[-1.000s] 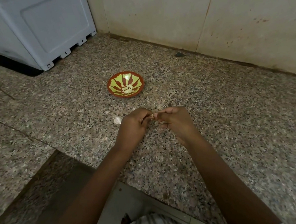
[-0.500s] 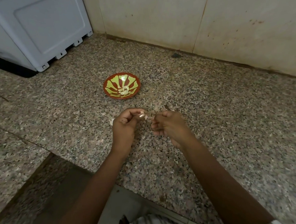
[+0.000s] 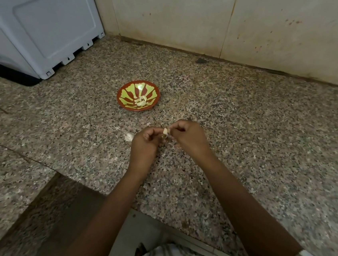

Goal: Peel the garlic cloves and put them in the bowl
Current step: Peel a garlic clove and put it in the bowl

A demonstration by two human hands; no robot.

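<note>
Head camera: both hands are above the counter (image 3: 247,130), between the bowl (image 3: 126,94) and the front edge. The left hand (image 3: 142,145) and the right hand (image 3: 190,138) meet with curled fingers, and together they pinch one clove (image 3: 165,131) between their fingertips. The clove is pale and is raised off the counter. A second clove (image 3: 129,136) lies on the counter, just beside the left hand on its left side. The bowl is red with green stripes and stands nearer to the back edge, well apart from the hands. Some peeled cloves (image 3: 141,101) lie in its bottom. A white appliance (image 3: 49,32) stands at the back left corner. A tiled wall (image 3: 173,17) runs along the back edge.
</note>
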